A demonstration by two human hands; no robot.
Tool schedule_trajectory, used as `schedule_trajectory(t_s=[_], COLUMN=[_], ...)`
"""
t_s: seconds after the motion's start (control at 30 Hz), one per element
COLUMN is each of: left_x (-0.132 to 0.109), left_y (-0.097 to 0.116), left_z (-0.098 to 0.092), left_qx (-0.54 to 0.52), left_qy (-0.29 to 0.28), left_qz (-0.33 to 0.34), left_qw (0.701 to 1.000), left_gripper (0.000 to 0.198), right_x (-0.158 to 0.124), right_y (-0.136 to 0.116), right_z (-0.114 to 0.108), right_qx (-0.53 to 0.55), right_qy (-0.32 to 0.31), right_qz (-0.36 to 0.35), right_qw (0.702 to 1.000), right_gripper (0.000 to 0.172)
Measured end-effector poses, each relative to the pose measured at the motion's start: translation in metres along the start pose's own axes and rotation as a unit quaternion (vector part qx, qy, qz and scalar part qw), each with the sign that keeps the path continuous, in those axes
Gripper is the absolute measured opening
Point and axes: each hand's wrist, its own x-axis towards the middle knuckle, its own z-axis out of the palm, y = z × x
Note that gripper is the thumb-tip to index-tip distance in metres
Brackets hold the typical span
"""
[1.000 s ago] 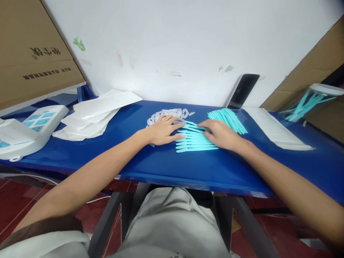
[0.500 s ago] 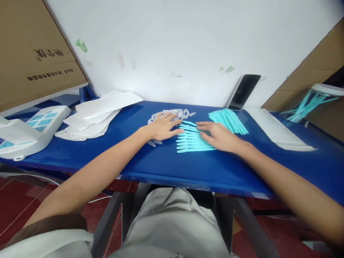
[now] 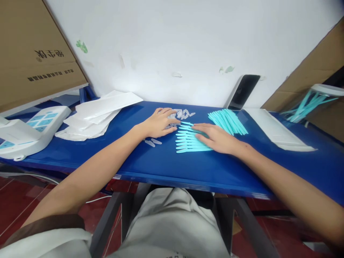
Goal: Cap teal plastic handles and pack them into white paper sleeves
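My left hand (image 3: pixel 160 122) lies over a scatter of small translucent plastic pieces (image 3: pixel 185 114), its fingers stretched out and apart. It covers part of that pile, and a few pieces (image 3: pixel 153 142) show beside its wrist. My right hand (image 3: pixel 215 137) rests flat with its fingers extended on a row of turquoise plastic sticks (image 3: pixel 188 142) laid side by side. Their narrower tips point left, and the hand hides their right ends. Past that hand, a second bundle of turquoise sticks (image 3: pixel 228 122) lies heaped on the blue table (image 3: pixel 161 163).
White plastic bags (image 3: pixel 94 111) and a white device with blue panels (image 3: pixel 40 125) are at left. A phone (image 3: pixel 243 91) leans on the wall; a flat white bag (image 3: pixel 279 129) and a clear container of turquoise sticks (image 3: pixel 309 104) are at right. A cardboard box (image 3: pixel 34 43) stands far left.
My left hand has shifted a little left, away from the stick tips, uncovering more of the translucent pieces. My right hand has slid slightly left over the sticks.
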Motion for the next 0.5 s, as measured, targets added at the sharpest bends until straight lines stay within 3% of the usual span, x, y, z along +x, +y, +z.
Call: schedule_trajectory(t_s=[0.17, 0.5], left_x=[0.0, -0.002], left_y=[-0.001, -0.004], left_z=[-0.004, 0.006], left_qx=[0.014, -0.011], left_qy=[-0.001, -0.044], left_qz=[0.03, -0.03], left_qw=[0.999, 0.999], left_gripper=[0.045, 0.052], right_x=[0.001, 0.001], right_y=[-0.001, -0.001], right_z=[-0.001, 0.0], right_qx=[0.007, 0.019], right_qy=[0.011, 0.029], right_qz=[-0.002, -0.03], right_qw=[1.0, 0.999], right_gripper=[0.059, 0.048])
